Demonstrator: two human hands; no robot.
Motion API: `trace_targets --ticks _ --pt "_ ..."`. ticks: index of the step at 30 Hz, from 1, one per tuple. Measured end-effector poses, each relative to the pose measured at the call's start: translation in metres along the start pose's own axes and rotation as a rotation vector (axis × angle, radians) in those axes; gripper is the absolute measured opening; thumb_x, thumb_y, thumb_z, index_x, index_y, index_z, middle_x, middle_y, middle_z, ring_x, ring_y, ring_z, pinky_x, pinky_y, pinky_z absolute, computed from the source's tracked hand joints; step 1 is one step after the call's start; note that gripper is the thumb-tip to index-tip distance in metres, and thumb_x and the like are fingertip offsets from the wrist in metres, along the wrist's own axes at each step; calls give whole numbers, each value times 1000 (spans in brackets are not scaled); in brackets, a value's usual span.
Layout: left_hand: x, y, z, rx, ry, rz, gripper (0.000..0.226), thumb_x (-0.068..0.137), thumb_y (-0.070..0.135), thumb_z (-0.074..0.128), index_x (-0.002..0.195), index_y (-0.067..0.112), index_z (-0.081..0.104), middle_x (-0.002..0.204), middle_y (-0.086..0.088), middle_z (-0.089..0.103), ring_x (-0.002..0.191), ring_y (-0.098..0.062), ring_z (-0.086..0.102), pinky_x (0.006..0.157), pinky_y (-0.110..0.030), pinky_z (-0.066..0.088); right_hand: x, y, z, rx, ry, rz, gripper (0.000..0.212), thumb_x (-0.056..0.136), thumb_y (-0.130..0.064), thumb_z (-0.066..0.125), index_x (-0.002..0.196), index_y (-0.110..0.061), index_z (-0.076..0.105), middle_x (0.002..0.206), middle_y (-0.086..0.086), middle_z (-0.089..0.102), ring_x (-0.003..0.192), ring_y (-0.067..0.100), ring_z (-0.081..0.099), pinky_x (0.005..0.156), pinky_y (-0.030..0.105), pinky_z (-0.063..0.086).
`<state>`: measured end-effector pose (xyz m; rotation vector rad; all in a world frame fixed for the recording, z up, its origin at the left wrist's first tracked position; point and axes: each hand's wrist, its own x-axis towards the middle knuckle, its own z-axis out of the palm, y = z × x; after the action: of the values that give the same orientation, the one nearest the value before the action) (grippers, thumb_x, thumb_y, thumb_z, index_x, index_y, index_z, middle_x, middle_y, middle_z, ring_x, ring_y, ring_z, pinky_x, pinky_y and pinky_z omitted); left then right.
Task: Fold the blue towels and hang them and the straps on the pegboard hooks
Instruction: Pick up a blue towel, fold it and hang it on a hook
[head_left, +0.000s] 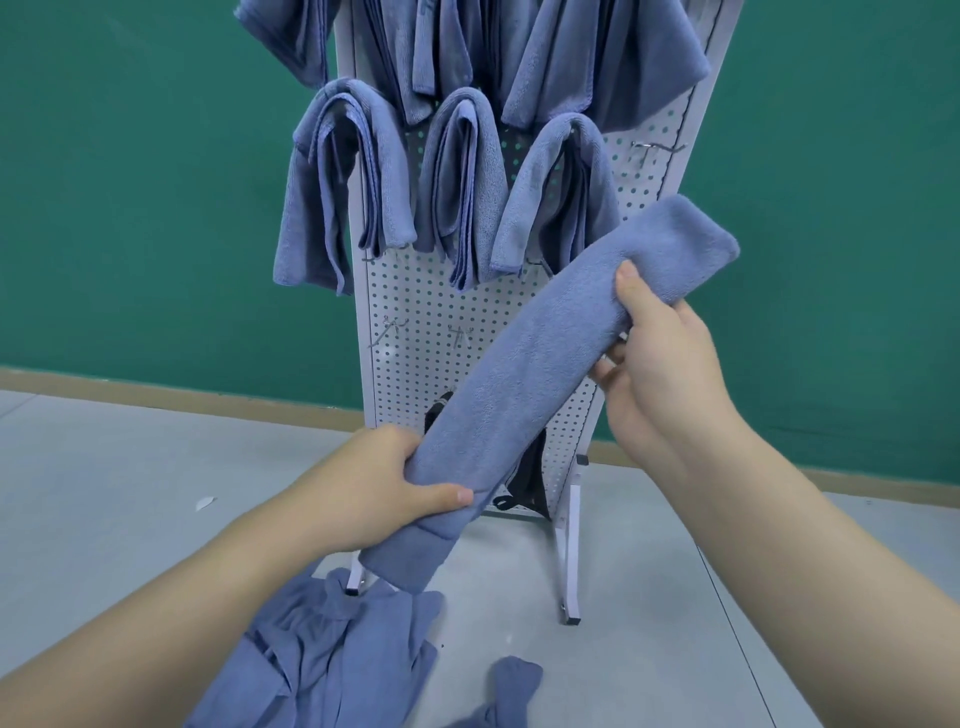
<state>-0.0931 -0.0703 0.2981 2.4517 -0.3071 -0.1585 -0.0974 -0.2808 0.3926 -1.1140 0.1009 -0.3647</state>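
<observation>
A long, narrow folded blue terry towel slants between both hands in front of the white perforated pegboard stand. The left hand grips its lower end, thumb across the top; the right hand clasps near its upper end. More loose blue towels lie crumpled on the grey floor below.

Left hand and right hand grip a folded blue towel slantwise before the white pegboard, hung towels above, loose towels on floor.
</observation>
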Motion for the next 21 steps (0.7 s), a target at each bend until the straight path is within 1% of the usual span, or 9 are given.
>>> trace_targets --ticks 3,5,7,11,13,15,17,19,21 --pt "1 -6 -3 41 -15 7 28 82 53 78 89 27 69 82 9 72 72 -9 64 67 -31 51 -1 6 1 -64 -57 -11 13 105 -23 60 113 -15 67 96 -4 77 82 9 72 63 26 58" --pt "2 -7 -4 17 24 35 19 83 42 79 87 26 69 76 7 69 64 -10 60 69 -34 52 -2 8 3 -114 -88 -58 11 104 -22 61 107 -14 67 95 -4 77 83 9 72 67 28 59" --pt "5 -5 -3 -55 108 68 9 85 27 79 85 24 70 73 5 69 60 -10 59 70 -34 54 -4 9 5 -150 -112 -88 13 104 -21 61 109 -11 68 93 -4 77 84 9 72 71 29 60" --pt "5 4 -2 -296 215 101 12 92 15 74 87 25 73 80 4 75 73 -16 71 77 -32 58 -9 14 9 -240 -170 -118 13 103 -21 63 109 -11 69 101 1 79 96 18 75 91 46 61" --pt "4 8 -2 -364 212 118 10 95 17 72 89 25 73 84 2 77 81 -24 73 83 -38 59 -14 18 11 -284 -216 -124 14 103 -20 63 109 -9 70 104 7 79 103 26 75 94 50 59" --pt "1 12 -1 -402 180 145 7 98 20 68 93 22 74 87 1 78 86 -28 73 89 -44 58 -17 21 12 -334 -281 -142 10 102 -18 63 103 -11 70 103 9 79 100 27 75 91 46 60" --pt "0 16 2 -377 131 193 10 99 20 65 96 18 74 88 -1 78 87 -26 73 89 -45 57 -21 23 13 -432 -346 -190 12 102 -17 64 94 -11 70 95 11 78 86 18 73 80 37 59" --pt "-3 17 3 -332 87 230 15 99 22 63 91 15 73 84 -2 77 80 -27 69 79 -41 56 -25 25 14 -556 -431 -267 18 100 -17 66 90 -3 67 90 21 72 75 14 61 68 33 51" --pt "-2 14 5 -272 89 236 22 94 28 64 80 10 66 72 -6 70 65 -21 56 63 -40 50 -30 29 14 -699 -546 -353 22 97 -16 68 84 1 63 81 24 65 68 13 52 60 34 45"
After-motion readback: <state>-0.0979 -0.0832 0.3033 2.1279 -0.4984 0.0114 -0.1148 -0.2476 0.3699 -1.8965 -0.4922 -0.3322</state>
